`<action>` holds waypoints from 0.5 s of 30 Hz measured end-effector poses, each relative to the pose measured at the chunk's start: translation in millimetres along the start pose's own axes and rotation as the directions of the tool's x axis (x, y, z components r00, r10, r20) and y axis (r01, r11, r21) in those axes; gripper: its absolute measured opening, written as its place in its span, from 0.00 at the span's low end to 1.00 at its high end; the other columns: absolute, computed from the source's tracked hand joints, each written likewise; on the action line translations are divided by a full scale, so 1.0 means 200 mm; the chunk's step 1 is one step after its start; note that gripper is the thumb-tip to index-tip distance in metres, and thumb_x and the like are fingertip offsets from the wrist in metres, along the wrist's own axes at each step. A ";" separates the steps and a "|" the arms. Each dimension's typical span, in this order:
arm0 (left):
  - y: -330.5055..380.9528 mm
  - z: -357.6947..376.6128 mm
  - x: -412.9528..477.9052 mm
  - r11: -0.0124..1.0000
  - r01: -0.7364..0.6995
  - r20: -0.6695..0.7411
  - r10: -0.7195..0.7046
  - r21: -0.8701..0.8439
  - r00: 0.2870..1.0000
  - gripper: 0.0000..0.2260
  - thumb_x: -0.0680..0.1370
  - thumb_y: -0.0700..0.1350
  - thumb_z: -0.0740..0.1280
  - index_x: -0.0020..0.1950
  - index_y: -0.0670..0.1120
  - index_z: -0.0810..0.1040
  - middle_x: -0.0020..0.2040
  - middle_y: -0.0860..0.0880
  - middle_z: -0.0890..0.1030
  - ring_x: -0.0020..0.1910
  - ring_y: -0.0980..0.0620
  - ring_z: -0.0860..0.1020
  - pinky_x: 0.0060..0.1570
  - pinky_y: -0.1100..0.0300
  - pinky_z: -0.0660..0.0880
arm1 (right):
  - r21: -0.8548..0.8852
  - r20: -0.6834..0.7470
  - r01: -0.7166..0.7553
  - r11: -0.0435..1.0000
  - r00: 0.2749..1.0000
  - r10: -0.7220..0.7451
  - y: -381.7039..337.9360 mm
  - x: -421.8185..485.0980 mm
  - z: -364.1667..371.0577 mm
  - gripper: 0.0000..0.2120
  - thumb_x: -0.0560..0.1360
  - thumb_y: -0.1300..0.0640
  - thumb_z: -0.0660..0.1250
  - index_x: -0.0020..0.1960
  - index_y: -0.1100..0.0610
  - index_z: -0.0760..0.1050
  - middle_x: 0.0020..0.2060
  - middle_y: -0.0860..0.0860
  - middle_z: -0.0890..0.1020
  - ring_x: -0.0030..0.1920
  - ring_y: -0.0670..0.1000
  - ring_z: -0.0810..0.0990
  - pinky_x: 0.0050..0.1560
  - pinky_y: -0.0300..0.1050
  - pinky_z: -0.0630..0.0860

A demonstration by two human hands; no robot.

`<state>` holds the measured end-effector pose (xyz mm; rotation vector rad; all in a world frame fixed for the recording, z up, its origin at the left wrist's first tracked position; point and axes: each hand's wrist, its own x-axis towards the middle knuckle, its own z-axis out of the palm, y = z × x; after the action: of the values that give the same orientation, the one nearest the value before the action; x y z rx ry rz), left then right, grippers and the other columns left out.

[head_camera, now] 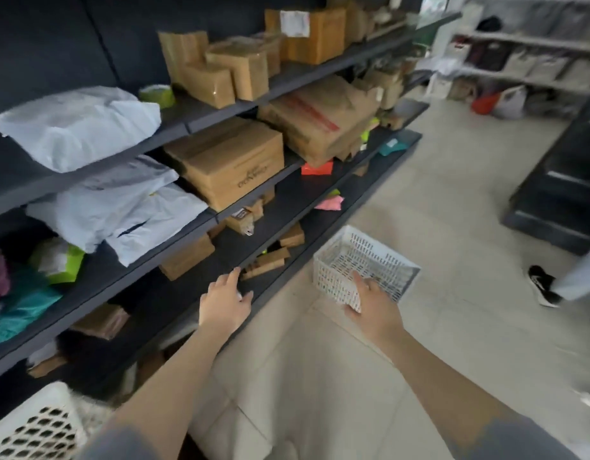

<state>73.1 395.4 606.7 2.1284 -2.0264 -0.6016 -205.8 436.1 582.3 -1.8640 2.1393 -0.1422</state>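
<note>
My right hand [373,303] grips the near rim of a small white perforated basket [379,257], thumb inside and fingers under it, holding it above the floor. The basket looks empty. My left hand [225,303] reaches toward the front edge of a low dark shelf [273,247], fingers loosely extended, with something small and white showing by the fingers. Small brown parcels [267,262] lie on the shelf just beyond its fingertips.
A dark shelving unit [220,111] runs along the left with cardboard boxes [227,161], white mailer bags [77,124] and coloured packets. A white laundry-style basket [34,423] stands at the bottom left. Another person's shoe [542,285] is on the tiled floor at the right. More shelves stand behind.
</note>
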 end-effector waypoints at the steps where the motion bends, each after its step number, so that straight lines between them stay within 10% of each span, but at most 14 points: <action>1: 0.11 0.03 0.10 0.999 -0.039 0.016 0.039 0.003 0.999 0.28 0.78 0.53 0.62 0.76 0.50 0.58 0.73 0.45 0.67 0.70 0.42 0.66 0.67 0.45 0.66 | -0.001 0.003 -0.031 1.000 1.000 0.031 0.07 0.05 -0.01 0.35 0.76 0.44 0.60 0.77 0.51 0.48 0.73 0.56 0.63 0.69 0.57 0.67 0.62 0.51 0.72; 15: 1.15 0.50 1.41 0.948 -0.315 0.253 0.295 0.042 0.921 0.30 0.77 0.56 0.61 0.77 0.50 0.57 0.72 0.44 0.69 0.69 0.42 0.68 0.65 0.44 0.69 | 0.175 0.023 -0.390 0.904 0.920 0.392 0.83 1.08 -0.19 0.38 0.75 0.44 0.61 0.77 0.51 0.45 0.69 0.55 0.67 0.65 0.56 0.71 0.57 0.50 0.73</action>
<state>-173.7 117.4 548.9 1.7922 -2.4897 -0.7717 -399.1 245.6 539.6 -1.3084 2.3737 -0.2449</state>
